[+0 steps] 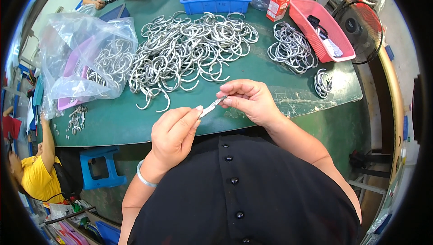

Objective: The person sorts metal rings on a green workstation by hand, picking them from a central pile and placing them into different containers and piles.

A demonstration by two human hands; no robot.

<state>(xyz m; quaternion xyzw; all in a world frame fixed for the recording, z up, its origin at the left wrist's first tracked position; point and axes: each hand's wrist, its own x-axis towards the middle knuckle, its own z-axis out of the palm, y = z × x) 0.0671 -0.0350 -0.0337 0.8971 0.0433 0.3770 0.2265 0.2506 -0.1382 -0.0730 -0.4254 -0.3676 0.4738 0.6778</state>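
Between my two hands, near the table's front edge, is a slim silver metal piece (209, 109) that resembles one of the open bangles seen edge-on. My left hand (172, 133) pinches its lower left end between thumb and fingers. The other end sits in the fingertips of my right hand (252, 100). Just beyond my hands spreads a large heap of silver open bangles (194, 46), a few lying apart at its near side. A pale bangle (145, 175) is around my left wrist.
Clear plastic bags (58, 64) cover a pink basket with more bangles at left. Smaller bangle piles (292, 49) lie at right, beside a pink basket (300, 13) and a fan (358, 31). A blue bin (216, 6) stands behind. Other people sit at far left and left.
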